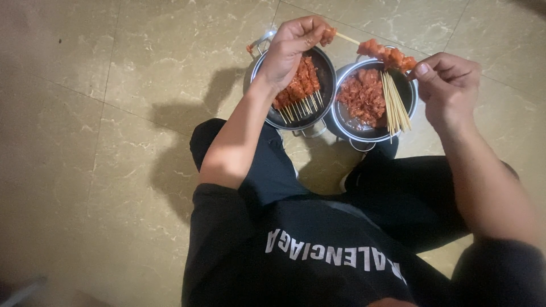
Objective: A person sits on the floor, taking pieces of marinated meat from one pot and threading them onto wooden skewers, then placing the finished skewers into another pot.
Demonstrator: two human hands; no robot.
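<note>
The person sits on the tiled floor [85, 142] in dark clothes, both arms stretched out over two metal pots set side by side just beyond the knees. Held across the gap between the hands is a thin wooden skewer [348, 38], lying nearly level above the pots and tilting slightly down to the right. The left hand [290, 48] is curled closed, its fingertips pinching a piece of red marinated meat [327, 35] at the skewer's left end. The right hand [446, 85] is closed too, thumb pressed against the forefinger, gripping the skewer's other end — just left of that grip, several chunks of meat [387, 55] are already threaded on. A bare stretch of stick shows between the pinched piece and those chunks.

Under the left hand sits the left pot [325, 85], holding a heap of finished meat skewers [298, 91] with their stick ends fanned toward the person. The right pot [348, 122], touching it, holds loose raw meat [363, 96] on its left side and a bundle of bare bamboo sticks [393, 102] on its right — the sticks lie below and just left of the right hand. A dark shadow of the arm falls on the floor left of the pots.
</note>
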